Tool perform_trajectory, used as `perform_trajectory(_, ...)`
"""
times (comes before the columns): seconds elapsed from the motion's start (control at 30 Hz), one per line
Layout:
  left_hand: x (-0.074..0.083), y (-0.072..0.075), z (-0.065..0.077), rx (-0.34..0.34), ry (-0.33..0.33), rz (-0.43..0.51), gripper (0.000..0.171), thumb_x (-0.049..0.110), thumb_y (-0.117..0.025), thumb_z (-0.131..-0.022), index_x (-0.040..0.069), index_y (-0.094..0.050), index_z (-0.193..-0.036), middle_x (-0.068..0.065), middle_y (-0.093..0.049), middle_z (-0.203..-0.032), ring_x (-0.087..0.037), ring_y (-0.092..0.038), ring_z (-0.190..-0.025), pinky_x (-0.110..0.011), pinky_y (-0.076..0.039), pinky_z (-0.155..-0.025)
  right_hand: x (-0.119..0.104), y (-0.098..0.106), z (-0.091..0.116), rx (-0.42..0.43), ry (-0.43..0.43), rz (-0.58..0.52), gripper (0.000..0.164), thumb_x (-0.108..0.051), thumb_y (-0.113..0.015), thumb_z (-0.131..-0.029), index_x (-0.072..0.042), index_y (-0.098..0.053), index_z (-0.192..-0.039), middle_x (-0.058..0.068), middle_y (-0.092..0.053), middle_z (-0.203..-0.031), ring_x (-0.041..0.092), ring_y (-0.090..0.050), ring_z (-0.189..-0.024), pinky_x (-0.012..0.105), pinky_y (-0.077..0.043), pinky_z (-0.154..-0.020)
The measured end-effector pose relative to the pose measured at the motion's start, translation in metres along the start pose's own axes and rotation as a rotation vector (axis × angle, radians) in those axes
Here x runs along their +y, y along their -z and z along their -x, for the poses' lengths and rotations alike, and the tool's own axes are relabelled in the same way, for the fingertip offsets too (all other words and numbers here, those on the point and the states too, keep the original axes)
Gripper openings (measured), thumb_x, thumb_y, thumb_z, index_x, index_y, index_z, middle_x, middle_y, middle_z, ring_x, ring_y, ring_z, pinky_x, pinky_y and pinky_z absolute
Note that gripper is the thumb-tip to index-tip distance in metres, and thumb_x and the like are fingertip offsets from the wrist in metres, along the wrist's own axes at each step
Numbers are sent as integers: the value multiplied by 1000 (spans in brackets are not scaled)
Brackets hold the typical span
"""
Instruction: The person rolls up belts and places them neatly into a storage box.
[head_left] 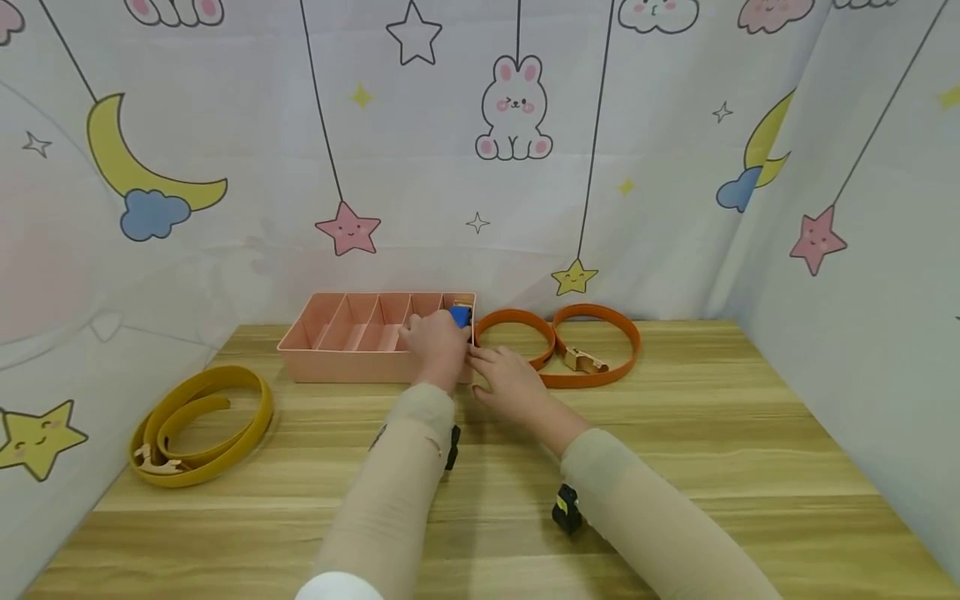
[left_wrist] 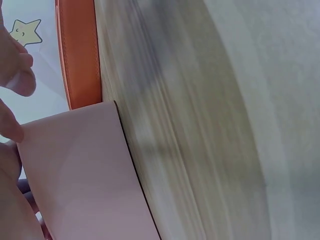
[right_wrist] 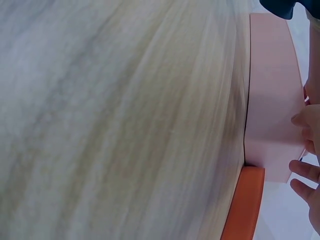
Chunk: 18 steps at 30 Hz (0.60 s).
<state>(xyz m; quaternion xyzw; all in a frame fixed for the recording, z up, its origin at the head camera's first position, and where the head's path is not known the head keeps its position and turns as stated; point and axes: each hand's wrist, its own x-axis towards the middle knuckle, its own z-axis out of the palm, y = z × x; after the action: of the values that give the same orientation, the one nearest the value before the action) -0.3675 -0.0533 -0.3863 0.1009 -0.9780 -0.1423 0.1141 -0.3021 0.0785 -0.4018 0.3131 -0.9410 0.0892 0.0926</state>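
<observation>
A pink divided box [head_left: 352, 367] stands at the back of the table. In its rightmost compartment sits a blue belt [head_left: 459, 316] with a gold-coloured buckle, partly covered by my left hand [head_left: 437, 346]. That hand reaches over the front rim with its fingers down at the compartment; whether they grip the belt, I cannot tell. My right hand [head_left: 513, 387] is at the box's front right corner, fingers stretched towards the rim and holding nothing. The right wrist view has the right hand's fingers [right_wrist: 304, 170] loosely spread beside the pink wall.
Right of the box lies an orange belt [head_left: 600, 379] in two loops with a gold buckle, one loop close to the box's end. A coiled yellow belt [head_left: 258, 417] lies at the table's left edge. Patterned white cloth [head_left: 450, 183] hangs behind and along the sides.
</observation>
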Motion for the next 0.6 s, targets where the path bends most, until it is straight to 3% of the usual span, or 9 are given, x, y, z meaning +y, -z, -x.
perform_trajectory(0.33, -3, 5, 2, 60, 0, 106, 49, 55, -68, -85, 10, -72, -104, -7, -70, -99, -33, -53, -102, -52, -34, -94, -1, 2, 0, -17, -4, 14, 54, -25, -66, -93, -11, -50, -143, 4, -44, -148, 28, -46, -125, 43, -37, -105)
perform_trajectory(0.6, -7, 15, 3, 49, -30, 129, 37, 44, -52, -98, 12, -72, -103, -6, -71, -98, -32, -60, -96, -49, -42, -88, -1, 6, 2, -34, 45, 143, 54, -31, -64, -94, -13, -51, -143, 4, -43, -149, 27, -48, -119, 44, -40, -99)
